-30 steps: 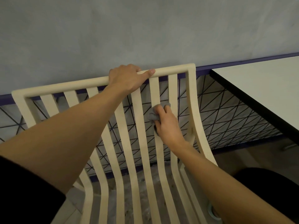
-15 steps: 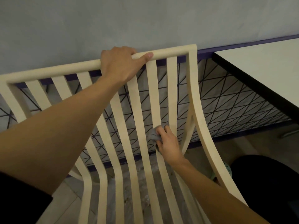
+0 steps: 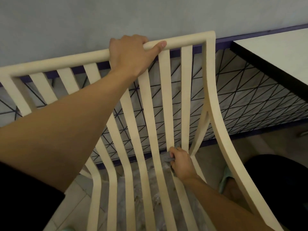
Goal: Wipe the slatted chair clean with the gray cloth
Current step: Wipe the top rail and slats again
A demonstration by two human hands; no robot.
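Far left, a dark sleeve (image 3: 25, 197) covers the upper left arm; the bare forearm reaches up and across the backrest. The left hand (image 3: 131, 54) grips the top rail of the cream chair (image 3: 211, 90) right of the rail's middle, fingers curled together over the back and thumb laid flat along the front. Behind the slats stands a black wire grid (image 3: 241, 100) against a grey wall (image 3: 83, 19). The grey cloth (image 3: 166, 157) sits low on the backrest, where the slats bend into the seat, near the chair's right edge. The right hand (image 3: 182, 164) holds it there, fingers curled and pinching the bunched cloth against a slat; only a small part of the cloth shows. Beyond the right side rail, a pale green slipper (image 3: 225, 179) rests on the floor. At the upper right, a white table (image 3: 280, 52) with a dark edge stands apart from the chair.
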